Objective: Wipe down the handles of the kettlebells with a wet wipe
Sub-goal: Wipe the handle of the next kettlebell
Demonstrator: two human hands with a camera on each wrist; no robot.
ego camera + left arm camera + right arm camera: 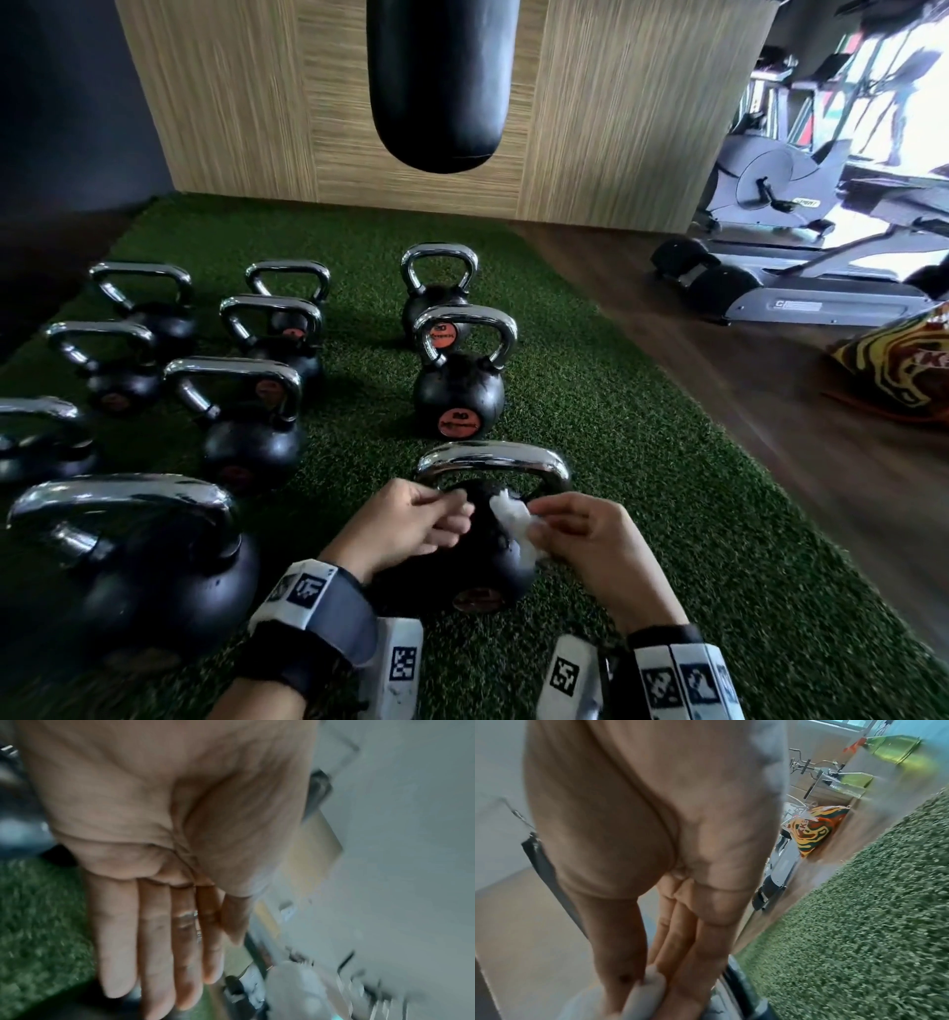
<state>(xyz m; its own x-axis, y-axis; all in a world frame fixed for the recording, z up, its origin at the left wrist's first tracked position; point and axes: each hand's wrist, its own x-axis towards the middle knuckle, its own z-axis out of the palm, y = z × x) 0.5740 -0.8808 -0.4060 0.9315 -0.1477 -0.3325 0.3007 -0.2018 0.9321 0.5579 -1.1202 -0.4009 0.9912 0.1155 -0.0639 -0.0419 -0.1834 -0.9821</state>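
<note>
Head view: Where both hands meet over the nearest kettlebell (477, 560), much of its black ball is covered, and only the arch of its chrome handle (495, 459) shows clear above the knuckles.
Right hand (590, 545): fingers curled round a crumpled white wipe (513, 519), held just below the handle's right leg; whether the wipe touches metal is hard to tell.
Left hand (411, 519): fingertips drawn together beside the wipe; I cannot tell if they pinch anything.
Cut off: a kettlebell at the left edge (36, 437) is only half in view; labels on most of the others are too dim to read.
Floor: green turf mat (642, 488) under all the kettlebells, dark wood boards (744, 370) to the right.
Room: a black punching bag (441, 82) hangs before a wood-panel wall (616, 113); an exercise bike (770, 180) stands by a bright window, washed out.
Left wrist view: blurred; the left hand (164, 841) shows its palm with fingers (156, 943) straight and side by side, turf (38, 923) behind.
Right wrist view: the right hand (654, 831) presses its thumb and fingers on the wipe (649, 990), mostly hidden at the bottom edge; turf (859, 923) on the right, a patterned bag (811, 829) beyond.
</note>
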